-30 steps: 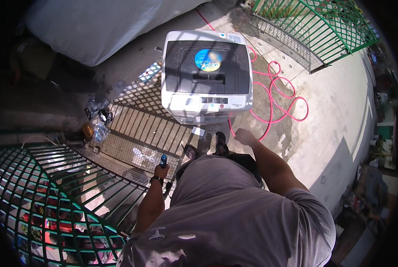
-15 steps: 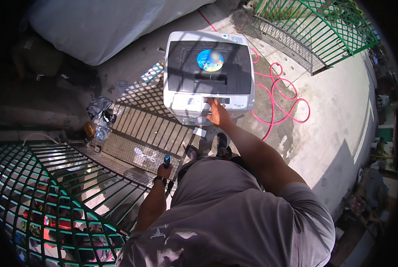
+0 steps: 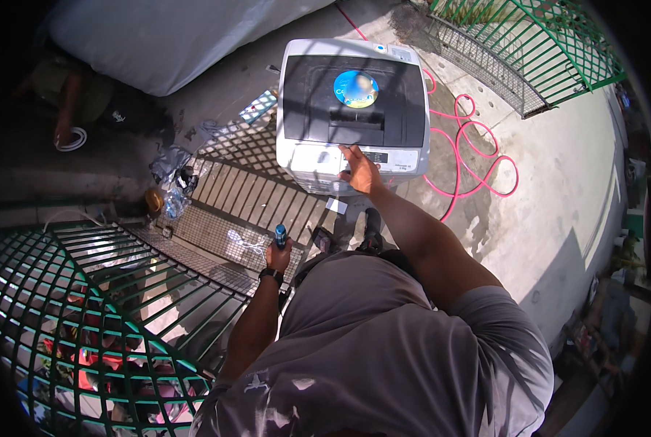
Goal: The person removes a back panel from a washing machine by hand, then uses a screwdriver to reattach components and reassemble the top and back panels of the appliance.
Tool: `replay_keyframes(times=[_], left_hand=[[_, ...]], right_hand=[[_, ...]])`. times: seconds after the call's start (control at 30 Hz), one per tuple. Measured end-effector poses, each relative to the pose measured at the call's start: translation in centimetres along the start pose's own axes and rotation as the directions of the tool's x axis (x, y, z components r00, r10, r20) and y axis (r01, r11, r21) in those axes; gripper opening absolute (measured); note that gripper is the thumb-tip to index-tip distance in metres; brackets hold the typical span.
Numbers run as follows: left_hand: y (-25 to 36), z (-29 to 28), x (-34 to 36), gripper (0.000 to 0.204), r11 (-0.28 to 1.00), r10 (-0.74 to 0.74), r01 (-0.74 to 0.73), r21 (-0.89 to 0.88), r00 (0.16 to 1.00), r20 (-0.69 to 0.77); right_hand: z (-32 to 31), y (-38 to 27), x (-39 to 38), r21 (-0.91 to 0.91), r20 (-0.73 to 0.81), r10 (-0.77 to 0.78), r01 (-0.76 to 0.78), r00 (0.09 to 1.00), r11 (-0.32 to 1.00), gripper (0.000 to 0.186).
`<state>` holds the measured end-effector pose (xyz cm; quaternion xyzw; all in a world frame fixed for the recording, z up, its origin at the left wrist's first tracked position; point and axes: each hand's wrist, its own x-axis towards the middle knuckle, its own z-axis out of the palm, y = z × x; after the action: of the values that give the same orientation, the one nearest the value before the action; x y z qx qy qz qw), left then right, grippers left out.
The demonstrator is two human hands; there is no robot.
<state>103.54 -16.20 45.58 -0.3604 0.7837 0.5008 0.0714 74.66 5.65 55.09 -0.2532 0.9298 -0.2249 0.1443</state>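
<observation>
A white and grey top-loading washing machine [image 3: 296, 156] stands in front of me, its dark lid [image 3: 307, 102] closed and a round blue sticker [image 3: 347, 86] on top. My right hand [image 3: 363, 173] touches its front control panel [image 3: 398, 160], fingers apart, with nothing seen in the grasp. Low on my left side, away from the machine, my left hand [image 3: 277, 258] is closed around a blue and black handled tool [image 3: 280, 234]. The tool's exact kind is not clear, and its lower part is hidden in the fist.
Pink hose [image 3: 516, 178] lies looped right of the machine. Green metal gates [image 3: 150, 335] stand at lower left and upper right. In shadow at left, another person's hand [image 3: 61, 135] holds a white coil [image 3: 76, 140]. Plastic bags [image 3: 174, 204] lie on the floor; a grey cover [image 3: 158, 44] hangs behind.
My left hand has come slightly up and right with the tool. The right hand stays at the panel as the view shifts. The other person's hand with the white coil has come into sight.
</observation>
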Motion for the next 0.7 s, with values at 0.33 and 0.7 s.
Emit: replay_keyframes(times=[0.33, 0.7], left_hand=[[5.9, -0.1, 4.1, 0.031, 0.986, 0.11, -0.108, -0.125, 0.994, 0.012], [15.2, 7.6, 7.5, 0.036, 0.542, -0.073, 0.301, -0.785, 0.947, 0.312]], right_hand=[[0.5, -4.1, 0.4, 0.018, -0.167, -0.063, 0.067, 0.984, 0.998, 0.086], [-0.3, -2.0, 1.1, 0.135, -0.034, -0.035, 0.04, 0.999, 0.99, 0.083]])
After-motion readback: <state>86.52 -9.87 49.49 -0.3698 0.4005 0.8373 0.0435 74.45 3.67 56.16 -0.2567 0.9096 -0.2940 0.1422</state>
